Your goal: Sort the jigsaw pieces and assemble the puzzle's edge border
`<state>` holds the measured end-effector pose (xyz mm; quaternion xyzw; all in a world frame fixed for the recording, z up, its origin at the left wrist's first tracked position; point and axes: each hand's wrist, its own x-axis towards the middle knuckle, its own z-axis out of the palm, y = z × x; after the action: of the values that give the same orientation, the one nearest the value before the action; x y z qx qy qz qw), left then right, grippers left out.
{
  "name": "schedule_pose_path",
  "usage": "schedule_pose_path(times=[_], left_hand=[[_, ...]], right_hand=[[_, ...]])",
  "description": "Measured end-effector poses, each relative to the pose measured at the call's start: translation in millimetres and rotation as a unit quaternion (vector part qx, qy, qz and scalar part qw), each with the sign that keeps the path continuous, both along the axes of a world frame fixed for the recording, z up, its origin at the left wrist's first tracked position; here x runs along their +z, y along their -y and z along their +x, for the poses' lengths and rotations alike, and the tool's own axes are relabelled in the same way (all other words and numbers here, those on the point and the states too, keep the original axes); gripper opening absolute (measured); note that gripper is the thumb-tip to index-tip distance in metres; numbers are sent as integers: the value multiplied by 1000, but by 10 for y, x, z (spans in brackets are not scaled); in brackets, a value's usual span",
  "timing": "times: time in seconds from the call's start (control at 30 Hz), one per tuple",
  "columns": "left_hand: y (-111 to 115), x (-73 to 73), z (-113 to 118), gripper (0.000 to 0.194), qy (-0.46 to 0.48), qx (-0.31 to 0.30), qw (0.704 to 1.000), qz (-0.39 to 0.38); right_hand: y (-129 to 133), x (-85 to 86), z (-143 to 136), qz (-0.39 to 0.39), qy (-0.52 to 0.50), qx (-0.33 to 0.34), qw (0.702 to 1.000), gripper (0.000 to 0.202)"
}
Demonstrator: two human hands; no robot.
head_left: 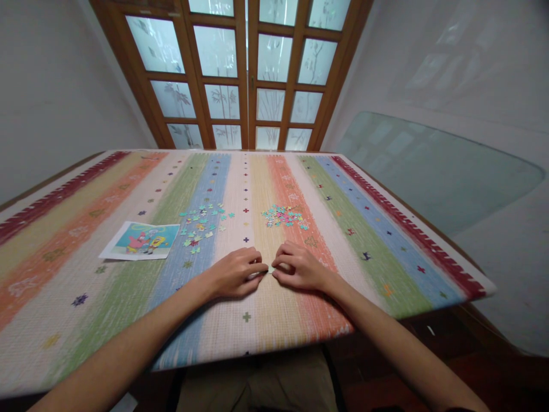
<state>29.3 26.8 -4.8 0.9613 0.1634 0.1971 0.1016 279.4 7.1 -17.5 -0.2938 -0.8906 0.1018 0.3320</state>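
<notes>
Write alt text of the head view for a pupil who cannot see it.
A left hand and a right hand hold a small pale object over a striped tablecloth. Farther off lie puzzle pieces in two groups, with a cartoon picture at left and wooden doors behind.

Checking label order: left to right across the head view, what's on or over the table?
Picture card, scattered puzzle pieces, left hand, small pale piece pinched between the hands, right hand. Left out: denser puzzle pile, whose span overlaps the right hand's.
</notes>
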Motion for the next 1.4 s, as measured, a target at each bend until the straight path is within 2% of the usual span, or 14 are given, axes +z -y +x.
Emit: schedule_pose_path(times=[0.23, 0.7, 0.9, 1.07, 1.23, 1.4], left_hand=[[-3, 11, -7, 25, 0, -11, 1000, 7], [-4, -15, 1, 25, 15, -6, 999, -37], [-26, 45, -36, 34, 15, 31, 997, -67], [-37, 67, -197, 28, 20, 70, 993, -92], [6, 34, -330, 20, 31, 96, 989, -110], [36, -37, -290, 16, 60, 99, 987, -108]], right_hand=[[3, 8, -2, -5, -1, 0, 1000, 7], [2, -6, 6, -14, -1, -6, 1000, 7], [1, -13, 7, -13, -8, -6, 1000, 5], [-9, -17, 15, -19, -4, -9, 1000, 3], [-7, 10, 15, -22, -6, -4, 1000, 3], [-7, 6, 9, -34, -8, -8, 999, 2]])
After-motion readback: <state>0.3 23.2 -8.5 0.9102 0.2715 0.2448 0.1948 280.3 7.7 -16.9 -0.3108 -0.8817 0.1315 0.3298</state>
